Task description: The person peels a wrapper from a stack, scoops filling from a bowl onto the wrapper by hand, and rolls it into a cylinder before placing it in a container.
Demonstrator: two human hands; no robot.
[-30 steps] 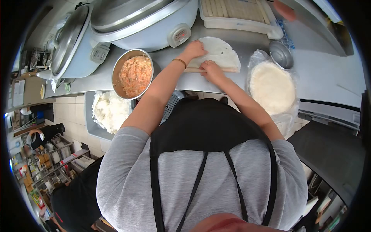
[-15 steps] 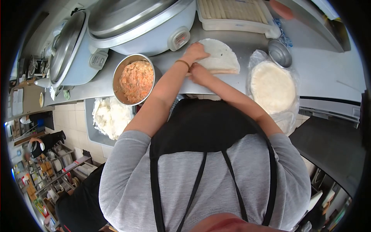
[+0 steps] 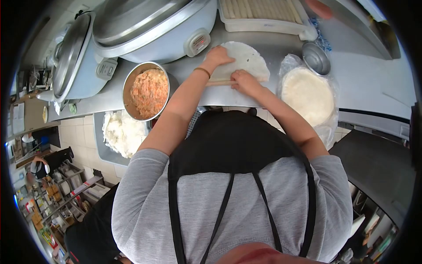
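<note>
A thin round spring roll wrapper (image 3: pixel 247 59) lies on the steel counter, its near edge folded into a narrow roll. My left hand (image 3: pixel 218 56) rests on the wrapper's left part with the thumb stretched out; its other fingers show only in part. With fingers bent together, my right hand (image 3: pixel 246 82) pinches the rolled edge near its middle. To the left stands a metal pot (image 3: pixel 125 94) of orange, minced filling (image 3: pixel 149 93). A stack of pale round wrappers (image 3: pixel 307 96) sits on plastic at the right.
Two large cookers (image 3: pixel 154 44) with metal lids stand at the back left. A plastic tray (image 3: pixel 263 26) of finished rolls is at the back. A metal bowl (image 3: pixel 316 58) touches the wrapper stack's plastic. Below the counter is a grey tub (image 3: pixel 102 147) with white food.
My right hand has moved right along the rolled edge, away from my left hand. The near edge now looks more tightly rolled. My left hand stays on the wrapper.
</note>
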